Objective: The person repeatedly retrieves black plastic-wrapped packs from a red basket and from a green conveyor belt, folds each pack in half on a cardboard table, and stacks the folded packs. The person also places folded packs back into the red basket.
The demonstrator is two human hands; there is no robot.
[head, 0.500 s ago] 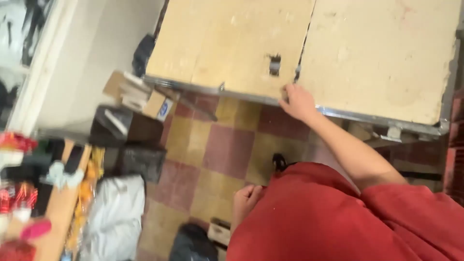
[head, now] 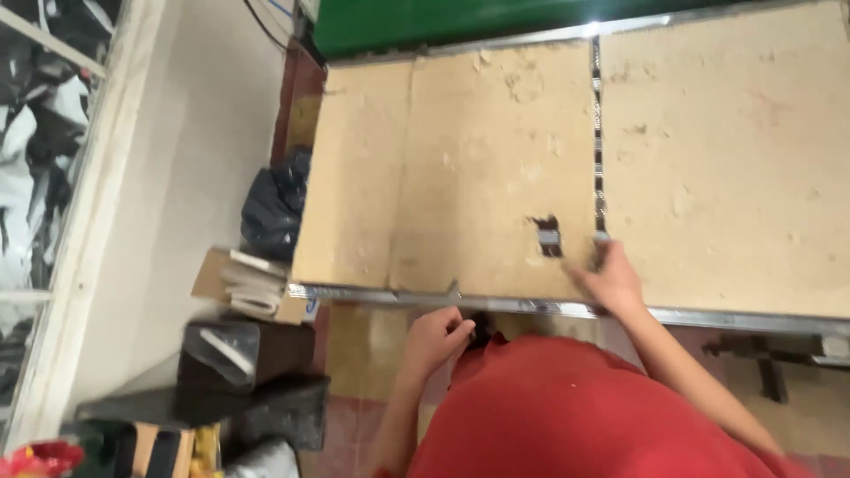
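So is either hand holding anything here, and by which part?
The right hand rests flat on the board near its front edge, gripping nothing. The left hand is curled below the metal rim; whether it holds anything cannot be told.

My right hand [head: 611, 279] is stretched forward on a bare, nearly straight arm, palm down, fingers spread flat at the near edge of the table [head: 496, 177]. My left hand [head: 434, 336] is curled loosely, just below that edge, wrist bent, forearm angled upward from below.

left hand [head: 436, 336] raised to table edge [head: 390, 295]
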